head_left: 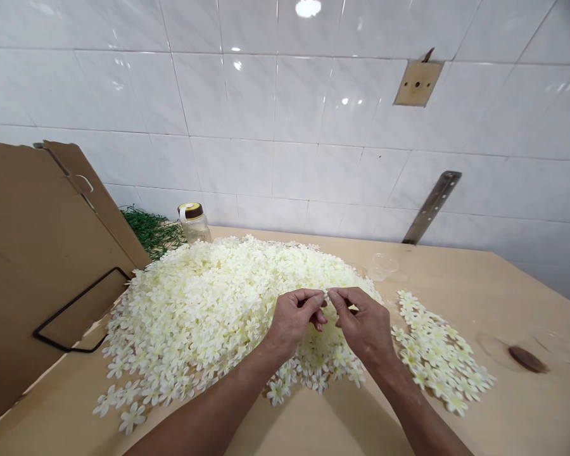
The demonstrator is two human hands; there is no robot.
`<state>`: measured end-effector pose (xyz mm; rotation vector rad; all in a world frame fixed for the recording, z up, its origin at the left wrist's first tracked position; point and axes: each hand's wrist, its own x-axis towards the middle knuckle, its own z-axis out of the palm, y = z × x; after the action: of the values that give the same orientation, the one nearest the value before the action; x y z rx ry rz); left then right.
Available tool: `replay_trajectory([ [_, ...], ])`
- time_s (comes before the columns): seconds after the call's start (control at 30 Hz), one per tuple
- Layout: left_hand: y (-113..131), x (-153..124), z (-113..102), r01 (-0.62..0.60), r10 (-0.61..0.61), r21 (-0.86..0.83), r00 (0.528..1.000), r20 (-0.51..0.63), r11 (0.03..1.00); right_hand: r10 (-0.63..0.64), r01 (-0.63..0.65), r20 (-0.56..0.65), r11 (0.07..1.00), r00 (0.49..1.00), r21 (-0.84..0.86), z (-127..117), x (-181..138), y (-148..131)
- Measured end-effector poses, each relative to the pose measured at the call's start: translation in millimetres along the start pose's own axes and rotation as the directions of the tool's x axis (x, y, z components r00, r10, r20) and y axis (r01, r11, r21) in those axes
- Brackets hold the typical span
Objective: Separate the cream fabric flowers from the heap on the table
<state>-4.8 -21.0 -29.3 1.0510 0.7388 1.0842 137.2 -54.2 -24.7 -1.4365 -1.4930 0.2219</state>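
Note:
My left hand [297, 316] and my right hand [363, 320] meet fingertip to fingertip over the front right of a big heap of white artificial flowers [209, 297]. Both are closed in a pinch, thumb against forefinger. A tiny pale bit shows between the fingertips, too small to name for certain. To the right of my right forearm lies a smaller, flatter group of the same flowers [439, 354], spread over the table. A few single flowers [132, 418] lie loose at the heap's front left edge.
A cardboard box [42, 253] with a black wire handle [83, 304] stands at the left. Behind the heap are green artificial stems [152, 231] and a lidded bottle [194, 221]. A clear plastic cup [382, 266] and a brown oval object [527, 358] are at the right. A metal bracket [432, 209] rests against the tiled wall.

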Motion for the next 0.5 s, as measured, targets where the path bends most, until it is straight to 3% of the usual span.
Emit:
replay_trajectory([
  [0.23,-0.5,-1.3,-0.5,-0.015,0.015,0.012,1.0,0.016,1.0,0.063,-0.063,0.003,0.998,0.998,-0.023,-3.3,0.7,-2.1],
  [0.5,-1.8,-1.5,-0.3,0.006,-0.007,0.05,1.0,0.02,0.999,0.133,-0.131,0.092,0.991,0.987,-0.032,-4.7,1.6,-7.1],
])
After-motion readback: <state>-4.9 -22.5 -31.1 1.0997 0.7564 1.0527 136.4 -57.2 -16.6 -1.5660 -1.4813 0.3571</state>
